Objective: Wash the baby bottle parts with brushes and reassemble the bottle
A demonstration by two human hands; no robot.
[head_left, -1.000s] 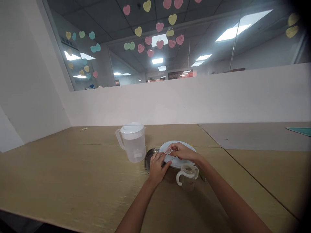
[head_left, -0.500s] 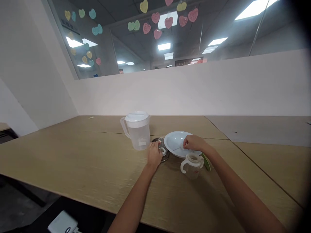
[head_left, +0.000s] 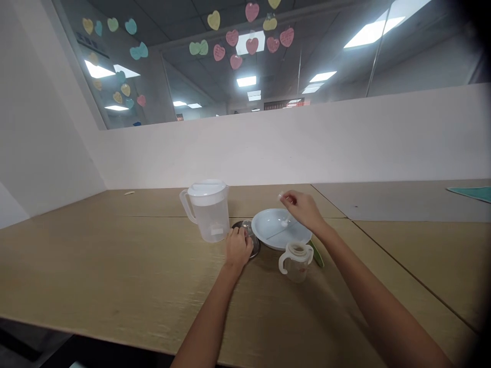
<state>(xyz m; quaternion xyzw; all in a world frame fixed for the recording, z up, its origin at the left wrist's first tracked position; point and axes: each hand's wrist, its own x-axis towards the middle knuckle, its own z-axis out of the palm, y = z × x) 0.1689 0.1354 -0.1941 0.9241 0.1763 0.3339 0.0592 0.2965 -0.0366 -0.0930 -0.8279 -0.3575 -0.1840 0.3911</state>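
Note:
My right hand (head_left: 305, 208) is raised over the far rim of the white plate (head_left: 264, 225), pinching a small translucent piece (head_left: 281, 196) too small to name. On the plate lies a thin straw (head_left: 276, 233) with a white part (head_left: 284, 223) at one end. My left hand (head_left: 238, 248) is closed at the near left edge of a dark metal tray (head_left: 253, 250); its fingers hide whatever is in them. Behind those fingers a clear dome-like piece (head_left: 247, 225) shows on the tray. In front of the plate stands a clear two-handled cup (head_left: 297, 266) without a lid.
Left of the tray stands a translucent lidded pitcher (head_left: 209, 212). A green object (head_left: 317, 254) lies by the plate, partly behind the cup. At the far right is a teal item (head_left: 471, 193) on the table (head_left: 134, 266). A white wall (head_left: 268, 148) rises behind.
My right hand has lifted from the plate and moved up and away with the small piece; the straw's white end now shows. The white ring by my left hand is out of sight. The view has turned right.

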